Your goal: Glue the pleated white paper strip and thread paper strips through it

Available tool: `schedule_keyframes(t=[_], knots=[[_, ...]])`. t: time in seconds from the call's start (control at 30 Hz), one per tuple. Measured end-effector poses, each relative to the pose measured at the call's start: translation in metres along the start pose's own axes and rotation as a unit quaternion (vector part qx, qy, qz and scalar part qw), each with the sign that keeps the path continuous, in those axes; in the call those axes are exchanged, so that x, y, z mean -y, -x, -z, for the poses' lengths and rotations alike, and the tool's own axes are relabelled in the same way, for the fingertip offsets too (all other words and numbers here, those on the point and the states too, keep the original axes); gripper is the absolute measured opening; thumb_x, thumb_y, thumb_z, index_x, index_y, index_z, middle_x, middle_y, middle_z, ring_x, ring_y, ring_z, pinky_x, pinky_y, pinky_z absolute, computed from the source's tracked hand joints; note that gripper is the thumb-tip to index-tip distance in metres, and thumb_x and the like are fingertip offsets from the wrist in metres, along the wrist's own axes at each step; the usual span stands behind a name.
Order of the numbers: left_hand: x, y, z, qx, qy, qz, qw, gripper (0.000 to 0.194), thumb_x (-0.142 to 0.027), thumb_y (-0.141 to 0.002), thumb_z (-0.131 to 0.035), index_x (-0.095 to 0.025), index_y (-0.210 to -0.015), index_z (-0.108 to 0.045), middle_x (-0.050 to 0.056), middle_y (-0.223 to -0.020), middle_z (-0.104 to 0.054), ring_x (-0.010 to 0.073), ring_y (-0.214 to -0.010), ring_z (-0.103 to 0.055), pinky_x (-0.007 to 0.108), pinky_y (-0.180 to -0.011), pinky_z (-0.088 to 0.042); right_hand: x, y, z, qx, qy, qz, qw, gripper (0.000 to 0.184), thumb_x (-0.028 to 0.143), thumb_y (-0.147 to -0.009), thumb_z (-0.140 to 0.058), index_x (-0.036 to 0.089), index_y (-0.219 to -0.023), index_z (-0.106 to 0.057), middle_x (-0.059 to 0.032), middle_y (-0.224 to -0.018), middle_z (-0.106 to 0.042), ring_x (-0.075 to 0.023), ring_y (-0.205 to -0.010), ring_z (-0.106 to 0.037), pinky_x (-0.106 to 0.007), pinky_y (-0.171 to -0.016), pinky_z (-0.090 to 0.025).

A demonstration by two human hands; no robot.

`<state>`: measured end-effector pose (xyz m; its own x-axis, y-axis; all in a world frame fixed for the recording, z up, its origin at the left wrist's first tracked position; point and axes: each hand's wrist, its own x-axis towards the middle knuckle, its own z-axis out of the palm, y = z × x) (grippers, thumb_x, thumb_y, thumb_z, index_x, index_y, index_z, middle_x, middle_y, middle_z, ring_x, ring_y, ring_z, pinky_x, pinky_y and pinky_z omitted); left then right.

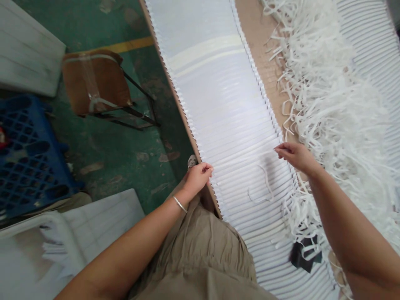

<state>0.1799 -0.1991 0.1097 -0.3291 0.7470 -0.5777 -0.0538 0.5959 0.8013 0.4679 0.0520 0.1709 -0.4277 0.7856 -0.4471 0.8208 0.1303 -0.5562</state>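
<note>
A long row of overlapping white sheets [225,96], with notched edges on both sides, runs away from me along the table. My left hand [198,177], a bangle on its wrist, has its fingertips pinched together at the row's left edge. Over the right part of the sheets my right hand [295,156] is closed in a pinch, its fingertips just inside the right edge. What lies between the fingertips of either hand is too small to make out. A thin loose white strip [266,179] curls on the sheets between my hands.
A big heap of white strips [340,104] covers the brown tabletop [254,29] on the right. Near my right forearm lies a dark piece [308,254]. To the left stand a brown stool [93,83], a blue plastic pallet [31,154] and a white bin [59,225].
</note>
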Motion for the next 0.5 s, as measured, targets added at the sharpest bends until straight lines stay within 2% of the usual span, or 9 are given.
schedule_keyframes(t=[0.17, 0.37, 0.5], knots=[[0.0, -0.014, -0.001, -0.082, -0.038, 0.024, 0.996, 0.015, -0.03, -0.084, -0.062, -0.021, -0.073, -0.057, -0.003, -0.056, -0.06, 0.0141, -0.046, -0.055, 0.025, -0.051, -0.041, -0.008, -0.032, -0.002, -0.058, -0.034, -0.015, 0.998, 0.033, 0.051, -0.079, -0.074, 0.018, -0.079, -0.069, -0.0027, -0.061, -0.067, -0.014, -0.054, -0.056, -0.026, -0.053, -0.044], [-0.001, -0.024, -0.005, -0.095, -0.07, 0.025, 0.993, 0.015, -0.027, -0.088, -0.058, -0.02, -0.075, -0.06, -0.001, -0.063, -0.066, 0.0138, -0.051, -0.057, 0.026, -0.056, -0.042, -0.021, -0.059, -0.004, -0.085, -0.074, -0.025, 0.993, 0.023, 0.04, -0.083, -0.071, 0.017, -0.08, -0.069, -0.0039, -0.066, -0.071, -0.0127, -0.053, -0.057, -0.025, -0.052, -0.046], [0.003, -0.028, -0.009, -0.123, -0.113, 0.024, 0.986, 0.019, -0.03, -0.088, -0.063, -0.021, -0.073, -0.057, 0.0, -0.066, -0.067, 0.0151, -0.059, -0.061, 0.025, -0.06, -0.043, -0.028, -0.069, -0.005, -0.122, -0.081, -0.037, 0.989, 0.016, 0.033, -0.08, -0.075, 0.018, -0.078, -0.067, -0.0002, -0.062, -0.066, -0.0125, -0.053, -0.057, -0.024, -0.053, -0.046]])
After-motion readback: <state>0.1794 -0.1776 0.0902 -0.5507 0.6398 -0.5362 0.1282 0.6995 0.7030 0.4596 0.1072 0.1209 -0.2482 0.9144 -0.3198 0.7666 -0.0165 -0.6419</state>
